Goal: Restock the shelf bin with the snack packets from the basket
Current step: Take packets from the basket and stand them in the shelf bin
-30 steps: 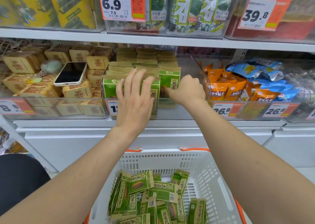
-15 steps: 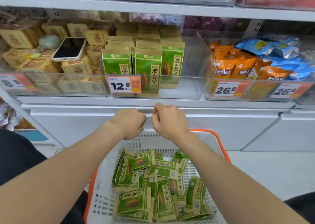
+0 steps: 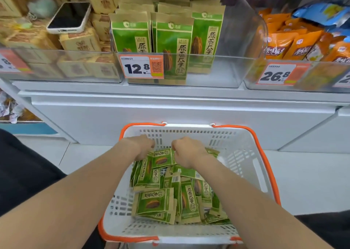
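Just now the green sunflower-seed packets (image 3: 155, 203) lie heaped in the white basket (image 3: 246, 154) directly beneath the left hand (image 3: 140, 146) and right hand (image 3: 187, 152), both equally near at the pile's far end, fingers curled down out of sight so I cannot tell any grip, the shelf bin (image 3: 227, 72) farther up.

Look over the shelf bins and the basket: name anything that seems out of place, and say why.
A smartphone lies face up on the tan snack boxes in the left bin, a fuzzy pale-green charm beside it. Neither looks like stock for sale.
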`<action>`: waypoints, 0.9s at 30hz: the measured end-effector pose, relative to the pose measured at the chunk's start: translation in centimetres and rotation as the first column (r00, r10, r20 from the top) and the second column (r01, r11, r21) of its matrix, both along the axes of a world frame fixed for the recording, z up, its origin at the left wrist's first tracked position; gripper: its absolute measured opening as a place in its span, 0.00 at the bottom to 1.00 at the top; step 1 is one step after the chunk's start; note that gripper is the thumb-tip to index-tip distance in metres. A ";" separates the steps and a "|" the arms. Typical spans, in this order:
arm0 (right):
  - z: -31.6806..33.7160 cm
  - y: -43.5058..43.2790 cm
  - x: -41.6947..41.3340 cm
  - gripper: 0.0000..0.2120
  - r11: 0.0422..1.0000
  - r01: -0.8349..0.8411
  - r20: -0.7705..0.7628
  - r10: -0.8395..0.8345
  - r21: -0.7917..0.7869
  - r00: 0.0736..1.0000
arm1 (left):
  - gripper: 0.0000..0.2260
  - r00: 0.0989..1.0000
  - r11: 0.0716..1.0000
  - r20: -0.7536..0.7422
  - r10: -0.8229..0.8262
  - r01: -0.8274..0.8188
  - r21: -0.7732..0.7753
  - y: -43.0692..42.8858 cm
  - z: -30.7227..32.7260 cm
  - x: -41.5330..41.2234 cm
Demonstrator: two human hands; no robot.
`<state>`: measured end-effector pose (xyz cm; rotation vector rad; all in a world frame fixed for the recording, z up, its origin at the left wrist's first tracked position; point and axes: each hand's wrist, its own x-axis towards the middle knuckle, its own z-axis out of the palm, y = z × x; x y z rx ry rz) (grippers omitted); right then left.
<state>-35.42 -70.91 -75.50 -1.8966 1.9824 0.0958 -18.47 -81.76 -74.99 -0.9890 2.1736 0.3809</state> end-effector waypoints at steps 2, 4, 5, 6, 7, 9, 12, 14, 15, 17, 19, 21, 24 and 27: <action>-0.7 0.1 0.1 0.09 1.000 -0.016 0.008 0.016 0.019 1.000 | 0.31 1.000 1.000 0.005 0.009 -0.009 0.028 0.1 -0.6 0.0; -1.3 0.1 0.2 0.09 0.999 -0.028 0.014 0.028 0.028 1.000 | 0.29 1.000 0.999 0.002 0.007 -0.007 0.042 0.2 -1.1 -0.2; -1.5 0.0 0.2 0.10 0.999 -0.033 0.016 0.032 0.029 0.999 | 0.27 1.000 0.999 0.001 0.010 -0.010 0.048 0.1 -1.4 -0.3; -1.6 -0.1 0.2 0.10 0.999 -0.038 0.015 0.037 0.031 0.999 | 0.24 1.000 0.998 -0.008 0.019 -0.018 0.057 0.1 -1.6 -0.4; -1.7 -0.3 0.2 0.11 0.998 -0.042 0.015 0.042 0.036 0.999 | 0.19 0.999 0.998 -0.026 0.030 -0.028 0.063 0.2 -1.9 -0.5; -1.9 -0.5 0.1 0.12 0.998 -0.047 0.030 0.046 0.049 0.999 | 0.11 0.997 0.996 -0.063 0.054 -0.050 0.071 0.3 -2.3 -0.8; -2.0 -0.4 0.0 0.12 0.993 -0.058 0.061 0.053 0.101 0.997 | 0.08 0.997 0.994 -0.077 0.025 -0.017 0.109 0.8 -2.3 -1.2; -2.0 -0.2 0.0 0.13 0.987 -0.075 0.066 0.066 0.142 0.996 | 0.04 0.997 0.994 -0.075 0.012 -0.004 0.110 1.3 -2.7 -1.0; -2.0 -0.2 0.0 0.13 0.984 -0.079 0.071 0.068 0.162 0.995 | 0.01 0.996 0.995 -0.085 0.011 -0.003 0.099 1.6 -2.6 -0.9; -2.0 0.0 0.1 0.13 0.978 -0.074 0.092 0.057 0.197 0.994 | 0.07 0.990 0.998 -0.135 0.048 -0.043 0.045 1.6 -2.4 -0.5; -1.9 0.1 0.1 0.12 0.970 -0.052 0.114 0.025 0.239 0.993 | 0.10 0.964 0.995 -0.247 0.099 -0.102 0.001 1.2 -1.8 -0.2; -1.6 0.1 0.0 0.09 0.965 -0.019 0.127 -0.014 0.261 0.992 | 0.10 0.898 0.979 -0.392 0.201 -0.198 0.049 0.7 -0.8 -0.1; -0.2 -0.1 -0.9 0.13 0.954 0.077 0.190 -0.136 0.289 0.972 | 0.08 0.712 0.927 -0.595 0.373 -0.318 0.200 0.7 0.9 -0.7; 0.6 0.0 -2.6 0.14 0.920 0.086 0.311 -0.216 0.382 0.926 | 0.09 0.430 0.836 -0.728 0.534 -0.397 0.379 0.8 2.5 -1.4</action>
